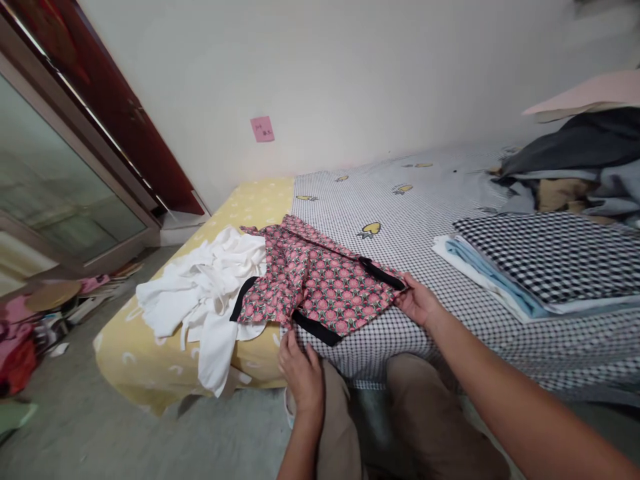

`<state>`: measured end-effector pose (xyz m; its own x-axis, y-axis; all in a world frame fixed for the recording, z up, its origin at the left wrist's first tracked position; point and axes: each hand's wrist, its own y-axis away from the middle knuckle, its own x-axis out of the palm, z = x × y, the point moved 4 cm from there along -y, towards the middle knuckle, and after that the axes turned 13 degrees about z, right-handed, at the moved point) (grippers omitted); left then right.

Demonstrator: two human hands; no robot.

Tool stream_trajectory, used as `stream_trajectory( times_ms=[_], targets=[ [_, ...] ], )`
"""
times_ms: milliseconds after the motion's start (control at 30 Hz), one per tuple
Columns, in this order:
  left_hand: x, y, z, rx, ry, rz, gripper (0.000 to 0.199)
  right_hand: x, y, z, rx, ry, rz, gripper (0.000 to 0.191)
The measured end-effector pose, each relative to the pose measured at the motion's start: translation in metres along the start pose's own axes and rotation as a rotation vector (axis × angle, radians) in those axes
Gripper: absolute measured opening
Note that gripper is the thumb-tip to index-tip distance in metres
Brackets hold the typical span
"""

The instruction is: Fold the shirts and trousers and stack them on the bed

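A pink floral shirt (330,277) with black trim lies spread on the bed, its left part over a heap of white clothing (200,280). My left hand (301,370) pinches its near edge, beside a black-trimmed opening. At the shirt's right end, my right hand (419,300) grips the corner near another black band, fingers closed on the cloth. Both hands rest low over the front of the bed. The fingertips are partly hidden by the fabric.
The bed has a checked sheet (390,190) and a yellow cover (117,353). At the right lies a folded stack with black-and-white checked cloth (555,257) on top. Dark crumpled clothes (575,143) sit behind it. Assorted items (30,333) lie on the floor at left.
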<state>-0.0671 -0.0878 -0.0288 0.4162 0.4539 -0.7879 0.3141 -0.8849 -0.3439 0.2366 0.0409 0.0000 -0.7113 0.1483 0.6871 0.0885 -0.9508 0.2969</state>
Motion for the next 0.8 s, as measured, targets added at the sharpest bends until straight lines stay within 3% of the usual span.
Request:
stream_trajectory(
  times_ms=[333,500,567,633,800],
  targets=[
    [0.001,0.0,0.002,0.035,0.006,0.023,0.037,0.006,0.001,-0.002,0.001,0.039,-0.037,0.035],
    [-0.003,0.004,-0.006,0.239,0.195,0.006,0.032,0.006,-0.001,-0.003,-0.004,0.049,-0.045,0.034],
    [-0.001,0.012,-0.017,0.329,0.314,0.102,0.034,0.006,-0.002,-0.004,-0.007,0.052,-0.039,0.032],
    [0.006,0.024,-0.03,0.363,0.426,0.285,0.035,0.006,-0.002,-0.004,-0.012,0.058,-0.032,0.03],
    [0.032,0.05,-0.048,0.249,0.477,0.788,0.037,0.004,-0.004,-0.005,-0.029,0.088,-0.011,0.026]
  ],
)
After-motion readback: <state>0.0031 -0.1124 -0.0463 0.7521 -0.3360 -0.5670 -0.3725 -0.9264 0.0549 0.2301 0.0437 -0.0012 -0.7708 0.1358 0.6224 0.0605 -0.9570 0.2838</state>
